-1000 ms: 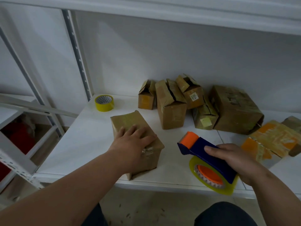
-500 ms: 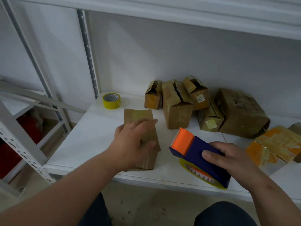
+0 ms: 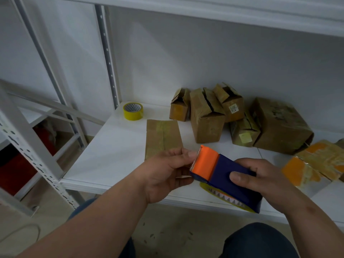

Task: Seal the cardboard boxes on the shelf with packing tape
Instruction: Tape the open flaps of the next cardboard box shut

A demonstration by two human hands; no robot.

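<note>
Right hand (image 3: 264,180): wraps the blue-and-orange handheld tape dispenser (image 3: 223,176).
Left hand (image 3: 167,172): fingertips pinch at its serrated orange mouth; tape end not discernible.
Brown cardboard box (image 3: 163,135): on white shelf (image 3: 115,146), just beyond hands, unheld.
Risk: fingertips nicked by teeth; box sliding under tape.

Dim, soft light; wide-angle bend, blur at edges.

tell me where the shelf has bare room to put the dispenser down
Bare patch: shelf left of the flat box, in front of the yellow tape roll. Crowded: back right, where the box cluster stands, and the right end with the orange-taped boxes.
</note>
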